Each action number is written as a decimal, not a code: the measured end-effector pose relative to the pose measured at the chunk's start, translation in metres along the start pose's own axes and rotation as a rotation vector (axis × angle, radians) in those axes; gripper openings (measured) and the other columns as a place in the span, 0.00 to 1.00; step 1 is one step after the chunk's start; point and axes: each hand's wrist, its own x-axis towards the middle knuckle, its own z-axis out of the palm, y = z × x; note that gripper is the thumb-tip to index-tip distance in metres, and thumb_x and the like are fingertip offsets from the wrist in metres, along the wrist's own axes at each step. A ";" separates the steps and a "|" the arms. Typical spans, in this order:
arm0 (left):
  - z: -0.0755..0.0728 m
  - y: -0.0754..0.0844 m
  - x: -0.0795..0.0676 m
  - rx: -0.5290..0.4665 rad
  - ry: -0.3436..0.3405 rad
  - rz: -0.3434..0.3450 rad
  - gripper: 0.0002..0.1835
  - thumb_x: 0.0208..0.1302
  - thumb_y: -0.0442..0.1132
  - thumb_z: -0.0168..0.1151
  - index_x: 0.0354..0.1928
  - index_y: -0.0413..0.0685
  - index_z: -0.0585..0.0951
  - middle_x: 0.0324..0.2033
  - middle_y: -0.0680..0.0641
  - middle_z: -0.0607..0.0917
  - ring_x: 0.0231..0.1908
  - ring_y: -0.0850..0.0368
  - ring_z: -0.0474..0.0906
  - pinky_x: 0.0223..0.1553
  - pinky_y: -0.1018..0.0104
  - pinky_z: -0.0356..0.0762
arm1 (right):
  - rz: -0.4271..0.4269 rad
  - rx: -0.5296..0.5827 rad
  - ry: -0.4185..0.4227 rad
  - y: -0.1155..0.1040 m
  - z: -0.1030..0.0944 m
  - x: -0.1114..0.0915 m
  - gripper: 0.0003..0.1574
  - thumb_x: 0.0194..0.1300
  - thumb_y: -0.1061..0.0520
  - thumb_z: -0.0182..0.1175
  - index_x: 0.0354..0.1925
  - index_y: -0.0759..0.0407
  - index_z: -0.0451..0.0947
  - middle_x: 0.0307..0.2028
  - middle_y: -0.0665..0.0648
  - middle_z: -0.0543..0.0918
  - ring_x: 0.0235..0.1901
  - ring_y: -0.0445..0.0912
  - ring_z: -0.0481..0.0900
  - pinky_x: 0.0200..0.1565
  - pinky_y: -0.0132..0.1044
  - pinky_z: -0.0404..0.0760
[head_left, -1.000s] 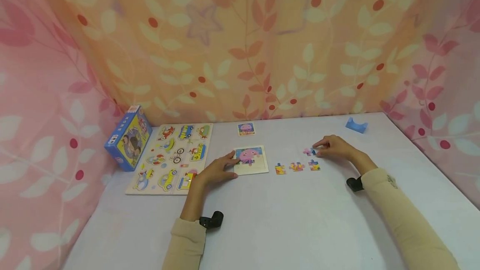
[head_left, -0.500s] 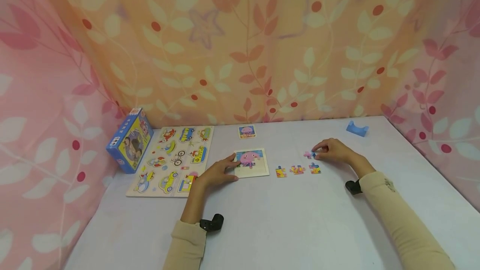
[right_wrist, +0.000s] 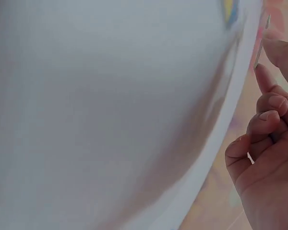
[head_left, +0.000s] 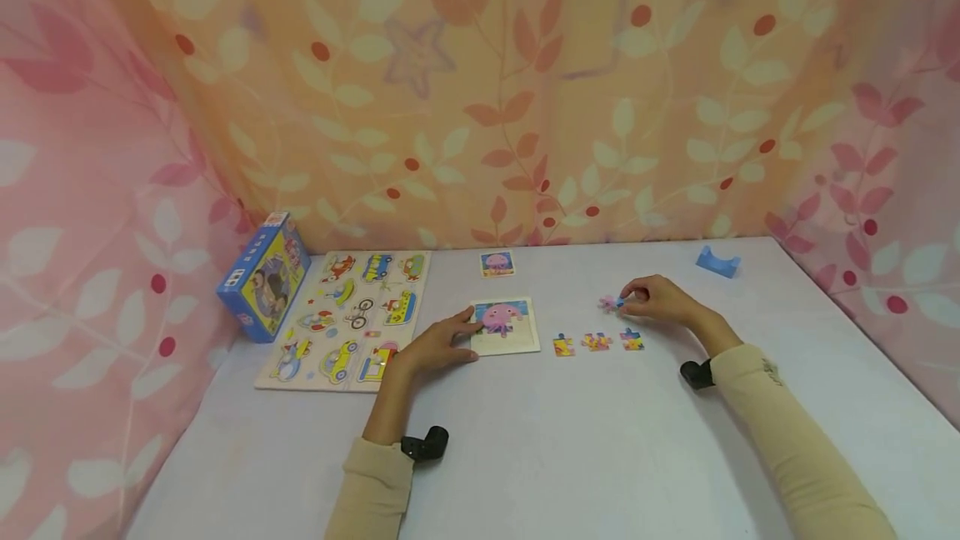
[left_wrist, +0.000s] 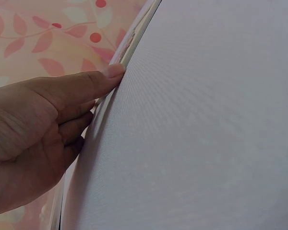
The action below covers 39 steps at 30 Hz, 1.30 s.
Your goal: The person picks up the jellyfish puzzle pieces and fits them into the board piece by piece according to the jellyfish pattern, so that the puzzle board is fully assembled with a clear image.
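My left hand (head_left: 438, 347) holds the lower left corner of a small square jigsaw tray (head_left: 531, 342), which contains part of a pink octopus picture. In the left wrist view the thumb presses the front edge of the tray (left_wrist: 137, 40). Farther right, my right hand (head_left: 663, 302) pinches a pink and blue jigsaw piece (head_left: 609, 303) between thumb and index finger. Seen edge-on in the right wrist view, that piece (right_wrist: 260, 51) is off the table. Three loose jigsaw pieces, one of them a yellow piece (head_left: 563, 346), lie in a row between tray and right hand.
Behind the tray lies a small octopus picture card (head_left: 497, 264). A large vehicle puzzle board (head_left: 307, 377) lies at the left, with a blue box (head_left: 264, 277) beside it. A blue curved stand (head_left: 717, 262) sits at the back right. Patterned curtains (head_left: 480, 90) surround the table.
My right hand has lifted its jigsaw piece and moved a little to the left with it. The left hand stays on the tray. The head view has shifted slightly.
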 end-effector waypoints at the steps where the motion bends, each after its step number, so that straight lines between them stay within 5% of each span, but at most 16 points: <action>1: 0.000 0.000 0.000 0.004 -0.002 -0.001 0.32 0.55 0.41 0.66 0.63 0.50 0.69 0.71 0.49 0.54 0.71 0.50 0.46 0.70 0.52 0.47 | -0.011 0.014 -0.004 -0.005 0.003 0.004 0.15 0.53 0.52 0.67 0.37 0.59 0.80 0.16 0.46 0.58 0.20 0.38 0.57 0.26 0.31 0.58; 7: 0.000 0.001 0.001 0.025 -0.001 -0.001 0.32 0.54 0.42 0.66 0.63 0.50 0.70 0.70 0.48 0.55 0.71 0.49 0.47 0.70 0.52 0.47 | -0.091 0.053 -0.076 -0.050 0.022 0.031 0.14 0.55 0.52 0.65 0.39 0.58 0.79 0.17 0.47 0.58 0.19 0.39 0.56 0.26 0.31 0.59; 16: -0.004 0.001 0.002 0.038 -0.006 0.007 0.32 0.55 0.42 0.66 0.63 0.49 0.70 0.70 0.47 0.55 0.71 0.49 0.47 0.70 0.52 0.47 | -0.183 -0.028 -0.163 -0.101 0.056 0.057 0.14 0.55 0.56 0.64 0.40 0.59 0.79 0.18 0.47 0.62 0.21 0.40 0.60 0.26 0.30 0.58; 28: -0.003 0.002 0.001 0.014 -0.016 0.015 0.32 0.55 0.41 0.66 0.62 0.47 0.69 0.70 0.45 0.54 0.71 0.49 0.46 0.70 0.53 0.47 | -0.168 -0.062 -0.178 -0.112 0.073 0.062 0.17 0.54 0.49 0.66 0.40 0.55 0.79 0.28 0.50 0.73 0.30 0.42 0.66 0.33 0.33 0.64; 39: -0.003 0.000 0.003 0.027 -0.013 0.021 0.32 0.54 0.42 0.66 0.62 0.48 0.70 0.70 0.46 0.55 0.71 0.49 0.47 0.70 0.53 0.47 | -0.322 -0.012 -0.200 -0.113 0.073 0.066 0.19 0.57 0.58 0.63 0.49 0.57 0.80 0.22 0.52 0.69 0.23 0.41 0.59 0.27 0.28 0.58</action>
